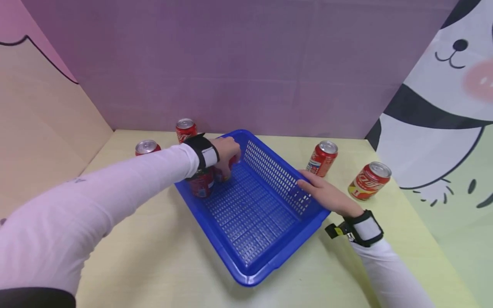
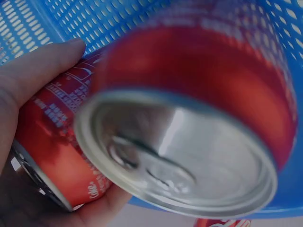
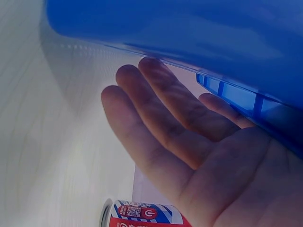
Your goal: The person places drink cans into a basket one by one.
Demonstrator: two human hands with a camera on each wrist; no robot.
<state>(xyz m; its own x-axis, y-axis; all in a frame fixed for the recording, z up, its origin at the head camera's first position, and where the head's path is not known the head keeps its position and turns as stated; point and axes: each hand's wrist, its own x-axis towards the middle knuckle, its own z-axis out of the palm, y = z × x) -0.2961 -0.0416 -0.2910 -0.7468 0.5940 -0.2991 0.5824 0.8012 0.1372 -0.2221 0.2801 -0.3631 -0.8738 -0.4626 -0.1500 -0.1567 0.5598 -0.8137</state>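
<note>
In the head view a blue plastic basket (image 1: pixel 252 222) with perforated walls stands askew in mid-table. My left hand (image 1: pixel 227 149) reaches into its far left part and grips a red cola can (image 2: pixel 61 137), thumb on one side and fingers on the other. Beside it in the basket is a second cola can (image 2: pixel 189 66), its silver lid and pull tab large in the left wrist view. My right hand (image 1: pixel 327 194) holds the basket's right rim, thumb over the edge; several of its fingers (image 3: pixel 156 109) extend along the outside.
Two red cans, one standing near the back (image 1: pixel 186 129) and one farther left (image 1: pixel 147 147), are outside the basket. On the right are another can (image 1: pixel 322 158) and a can with a yellow band (image 1: pixel 369 182). A purple wall (image 1: pixel 246 68) closes the back of the table (image 1: pixel 127 256).
</note>
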